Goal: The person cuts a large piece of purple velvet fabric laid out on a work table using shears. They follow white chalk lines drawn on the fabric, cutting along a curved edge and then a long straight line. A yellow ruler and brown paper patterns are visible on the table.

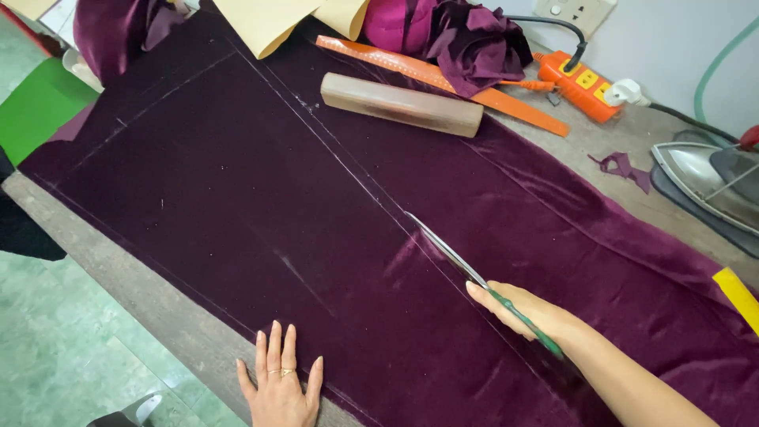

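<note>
The right hand [528, 311] was closed around green-handled scissors [474, 277], their blades lying along a chalk line on the dark purple velvet [237, 198]. The left hand [279, 385] lay flat, fingers spread, on the velvet's near edge. Farther off sat a wooden block [401, 103], an orange power strip [579, 84] and an iron [704, 178].
</note>
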